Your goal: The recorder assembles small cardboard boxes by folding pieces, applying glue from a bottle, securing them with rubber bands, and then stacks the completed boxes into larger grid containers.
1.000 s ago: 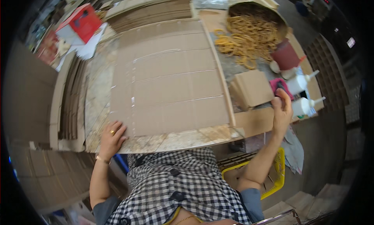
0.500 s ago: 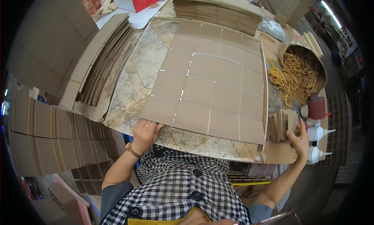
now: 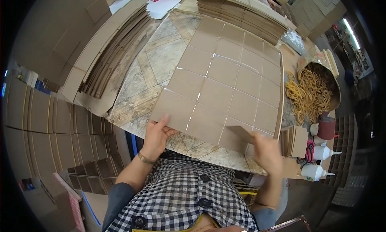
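A large brown cardboard sheet (image 3: 225, 77), marked into squares by pale lines with shiny white streaks, lies on the table before me. At its near left corner my left hand (image 3: 156, 137) rests with thumb and fingers apart, the thumb lying over the sheet. Blurred by motion, my right hand (image 3: 267, 151) grips a small flat cardboard piece (image 3: 241, 133) above the sheet's near right part. Beside that hand, to the right, stands a stack of similar small cardboard pieces (image 3: 295, 141).
Cardboard strips are piled at left (image 3: 116, 51) and far side (image 3: 241, 15). At right, a tipped container (image 3: 337, 85) spills yellow rubber bands (image 3: 311, 91). Near it are white squeeze bottles (image 3: 313, 171) and a dark red roll (image 3: 326, 127). Cardboard boxes (image 3: 48, 115) stand at left.
My right hand has moved left from the small stack to over the sheet, now carrying a cardboard piece. My left hand has loosened from the sheet's edge. The view has shifted slightly.
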Action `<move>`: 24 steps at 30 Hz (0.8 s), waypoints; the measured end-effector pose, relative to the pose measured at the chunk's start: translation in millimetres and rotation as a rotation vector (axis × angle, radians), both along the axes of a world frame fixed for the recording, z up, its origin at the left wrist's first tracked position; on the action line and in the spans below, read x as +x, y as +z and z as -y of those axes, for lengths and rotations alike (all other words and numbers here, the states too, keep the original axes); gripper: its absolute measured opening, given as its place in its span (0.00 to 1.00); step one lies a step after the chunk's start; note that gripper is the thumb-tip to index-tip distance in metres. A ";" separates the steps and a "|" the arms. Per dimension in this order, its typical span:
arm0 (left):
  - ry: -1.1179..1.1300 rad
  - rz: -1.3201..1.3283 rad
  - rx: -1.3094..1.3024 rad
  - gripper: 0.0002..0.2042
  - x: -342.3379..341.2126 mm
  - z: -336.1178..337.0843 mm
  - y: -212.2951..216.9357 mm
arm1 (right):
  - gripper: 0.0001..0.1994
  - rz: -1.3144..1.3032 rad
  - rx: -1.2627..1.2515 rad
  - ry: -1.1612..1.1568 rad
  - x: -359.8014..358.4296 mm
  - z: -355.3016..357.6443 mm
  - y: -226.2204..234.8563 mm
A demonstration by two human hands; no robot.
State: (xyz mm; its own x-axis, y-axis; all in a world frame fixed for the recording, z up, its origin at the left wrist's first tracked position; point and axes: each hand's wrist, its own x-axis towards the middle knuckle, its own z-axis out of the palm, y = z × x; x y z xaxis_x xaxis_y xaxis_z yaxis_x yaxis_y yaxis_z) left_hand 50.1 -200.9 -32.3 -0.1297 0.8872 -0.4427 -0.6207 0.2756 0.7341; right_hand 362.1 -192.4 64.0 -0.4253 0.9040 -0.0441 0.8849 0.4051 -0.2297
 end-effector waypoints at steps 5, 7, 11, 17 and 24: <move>0.015 -0.116 -0.049 0.14 -7.7 19.7 0.6 | 0.07 0.132 -0.012 0.002 -23.5 -2.8 -2.5; 0.089 -0.125 -0.084 0.14 -12.6 48.7 3.3 | 0.05 0.093 0.064 0.022 -30.1 -4.9 1.2; 0.116 -0.113 -0.119 0.15 -24.7 94.7 -17.6 | 0.08 -0.083 0.170 0.119 -60.6 -3.8 -7.5; 0.111 -0.017 -0.140 0.16 -15.1 99.4 -36.0 | 0.10 -0.111 0.212 0.355 -120.0 1.2 -22.4; 0.122 -0.007 -0.121 0.15 -15.3 95.5 -35.2 | 0.16 0.050 0.158 0.419 -128.8 6.3 -30.5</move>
